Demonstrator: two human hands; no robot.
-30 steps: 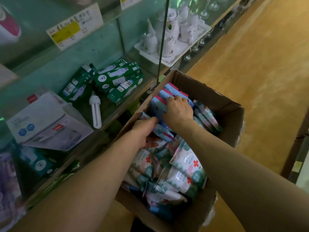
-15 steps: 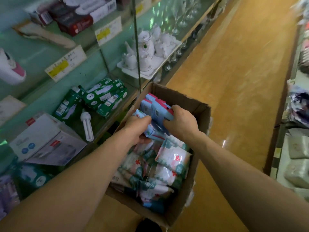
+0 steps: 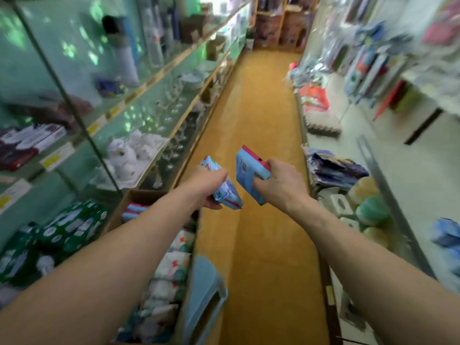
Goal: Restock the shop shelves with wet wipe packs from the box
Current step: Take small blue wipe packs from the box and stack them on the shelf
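2 blue wet wipe packs hang over the aisle floor (image 3: 263, 120): the left hand (image 3: 206, 185) grips a soft pack (image 3: 227, 195), the right hand (image 3: 283, 185) clamps a red-edged pack (image 3: 246, 170), both beyond the cardboard box (image 3: 139, 195), which holds many more. Keep each grip firm and pick a free gap; the right shelf (image 3: 388, 150) looks crowded, glassware (image 3: 171, 105) lines the left shelf (image 3: 139, 113).

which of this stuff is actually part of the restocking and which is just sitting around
Part of the job: pale blue wipe pack in the left hand; blue pack with a pink edge in the right hand; brown cardboard box holding more soft white packs.

Just lying about: white china tea set; dark green cartons; clear stemmed glasses.
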